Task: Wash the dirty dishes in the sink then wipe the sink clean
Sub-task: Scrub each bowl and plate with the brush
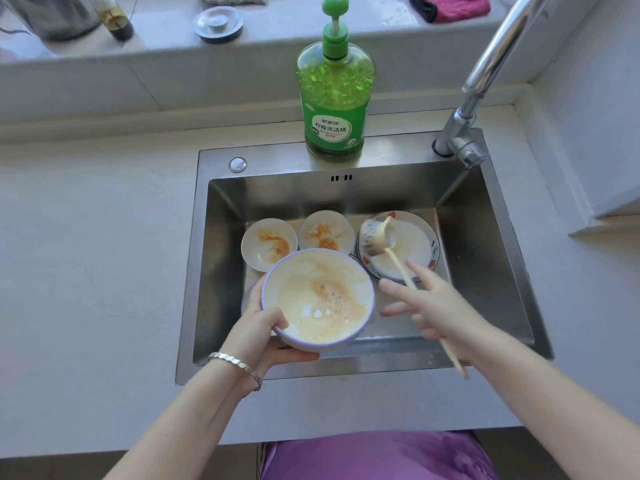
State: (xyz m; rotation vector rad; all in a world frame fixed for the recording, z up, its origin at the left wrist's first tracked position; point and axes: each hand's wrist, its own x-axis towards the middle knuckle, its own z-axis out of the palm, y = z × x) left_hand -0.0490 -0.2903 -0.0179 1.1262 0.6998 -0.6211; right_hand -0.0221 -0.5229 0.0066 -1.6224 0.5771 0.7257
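item: i'm gripping the soiled lavender bowl (318,299), left hand (263,330) curling over its rim; right hand (436,310), fingers loosely spread, is holding the wooden spoon (398,265).

I am counting two hands reaching over the one sink (485,254): a left hand (258,336) and a right hand (440,306). Five dishes are showing here: two small stained saucers, the left saucer (269,244) and the right saucer (326,233), one large bowl (318,299), one patterned plate (415,245) and one small cup (369,237). One wooden spoon (398,265) is joining them. One faucet (498,60) and one green soap bottle (334,98) are standing behind the basin. The ledge is carrying four single items: one drain plug (218,24), one pink cloth (453,6), one dark bottle (117,22) and one metal pot (52,15). One bracelet (235,362) is showing on the left wrist.
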